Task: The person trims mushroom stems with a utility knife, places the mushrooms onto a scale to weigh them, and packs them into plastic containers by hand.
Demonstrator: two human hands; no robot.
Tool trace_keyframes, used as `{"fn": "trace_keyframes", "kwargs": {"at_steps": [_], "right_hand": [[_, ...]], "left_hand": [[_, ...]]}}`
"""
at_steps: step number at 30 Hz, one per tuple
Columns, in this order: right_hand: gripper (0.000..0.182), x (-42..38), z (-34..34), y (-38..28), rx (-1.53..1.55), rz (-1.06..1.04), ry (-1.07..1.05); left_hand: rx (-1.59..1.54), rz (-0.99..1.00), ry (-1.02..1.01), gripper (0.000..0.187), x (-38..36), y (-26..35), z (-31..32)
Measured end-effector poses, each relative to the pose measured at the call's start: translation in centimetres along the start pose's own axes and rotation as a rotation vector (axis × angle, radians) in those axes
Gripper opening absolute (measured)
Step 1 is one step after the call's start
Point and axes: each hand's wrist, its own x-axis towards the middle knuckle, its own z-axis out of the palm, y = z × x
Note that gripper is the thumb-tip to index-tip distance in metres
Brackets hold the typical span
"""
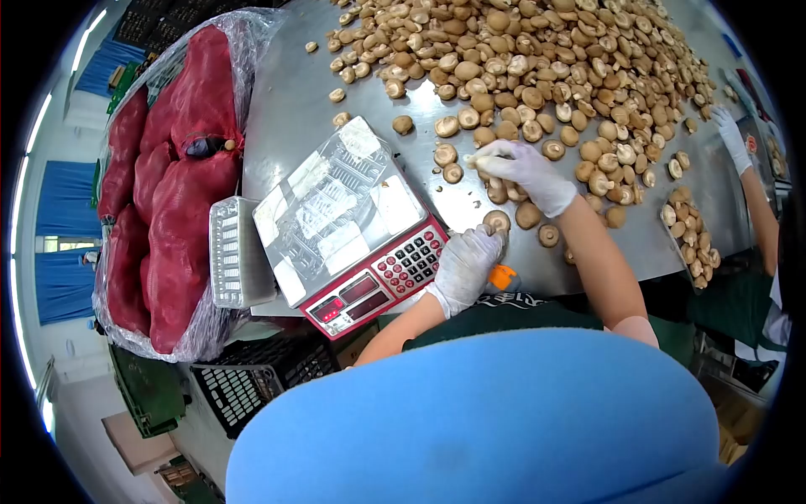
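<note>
My left hand [468, 267], in a white glove, is closed around a brown-capped mushroom [497, 221] near the table's front edge. Close beside that hand is an orange and grey object [504, 278] whose kind I cannot make out. Further forward, my gloved right hand [531, 175] has its fingers pinched together over a small pale piece at the fingertips, too small to name. Several loose mushrooms [528, 215] lie under and around it. To the left stands a red-framed digital scale [361, 290] with a clear plastic tray [332, 202] on its platform.
A large mushroom heap [520, 59] covers the back of the metal table [290, 92]. Stacked clear trays [239, 252] stand left of the scale, beside red mesh sacks [189, 193] in plastic wrap. On the right are another person's gloved hand [732, 139] and a filled mushroom tray [690, 238].
</note>
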Motion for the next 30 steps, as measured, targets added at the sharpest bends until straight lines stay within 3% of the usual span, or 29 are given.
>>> {"fn": "trace_keyframes", "kwargs": {"at_steps": [2, 3, 5, 6, 9, 11, 13, 15, 18, 19, 20, 22, 23, 24, 25, 28, 29, 30], "right_hand": [[0.038, 1.3, 1.5, 0.0, -0.472, -0.047, 0.121], [0.038, 2.3, 1.7, -0.3, -0.505, -0.039, 0.12], [0.031, 3.5, 3.5, -0.1, -1.299, -0.405, 0.197], [0.024, 4.0, 4.8, 0.0, -1.405, -0.326, 0.184], [0.023, 5.3, 5.0, 1.6, -1.409, -0.374, 0.247], [0.025, 5.0, 4.3, 1.8, -1.356, -0.306, 0.217], [0.017, 4.2, 3.5, 1.4, -1.254, -0.446, 0.263], [0.023, 3.8, 2.7, 1.7, -1.259, -0.469, 0.312], [0.033, 3.1, 1.0, 1.9, -0.794, -0.501, 0.349], [0.033, 1.6, 0.9, 0.7, -0.793, -0.499, 0.355], [0.033, -0.7, 0.8, -0.6, -0.663, -0.41, 0.327], [0.033, -5.2, 1.0, -2.4, -0.533, -0.323, 0.299], [0.035, -7.6, 1.0, -2.6, -0.292, -0.175, 0.221], [0.038, -9.7, 1.2, -2.3, -0.049, -0.028, 0.141], [0.044, -10.8, 2.0, 0.3, 0.213, -0.049, 0.161], [0.038, -13.9, 3.6, 5.2, 0.729, 0.12, 0.255], [0.036, -14.4, 4.5, 6.2, 0.938, 0.08, 0.28], [0.032, -14.4, 4.0, 8.4, 0.684, -0.198, 0.208]], "left_hand": [[0.054, -0.025, 0.053, 0.02, -0.3, 0.4, 0.8], [0.036, -0.032, 0.08, 0.02, 0.3, 0.2, 1.5], [0.053, -0.043, 0.038, 0.017, 0.0, 0.0, 1.5], [0.008, 0.02, 0.103, 0.019, -0.2, -0.4, 1.1], [0.024, 0.027, 0.15, 0.013, -0.4, -0.3, 0.9], [-0.074, 0.003, 0.151, 0.012, -0.4, -0.1, 1.0], [-0.172, -0.015, 0.153, 0.011, -0.5, 0.2, 0.9], [-0.393, -0.071, 0.012, 0.027, -0.7, 0.3, 0.5], [-0.556, -0.124, -0.06, 0.029, -0.7, 0.5, -0.2], [-0.62, -0.152, -0.042, 0.031, -0.7, 0.7, -0.5], [-0.62, -0.148, -0.044, 0.031, -0.8, 1.0, -0.9], [-0.645, -0.27, 0.32, 0.033, -1.1, 1.6, -1.6], [-0.687, -0.302, 0.318, 0.042, -1.4, 1.4, -1.9], [-0.643, -0.176, 0.384, 0.043, -1.1, 1.0, -2.2], [-0.597, -0.049, 0.446, 0.044, -0.3, 0.7, -2.5], [-0.395, 0.346, 0.439, 0.041, 3.4, 3.7, -5.1], [-0.34, 0.438, 0.452, 0.038, 3.8, 4.3, -2.4], [-0.289, 0.465, 0.435, 0.039, 4.5, 5.6, -1.6]]}}
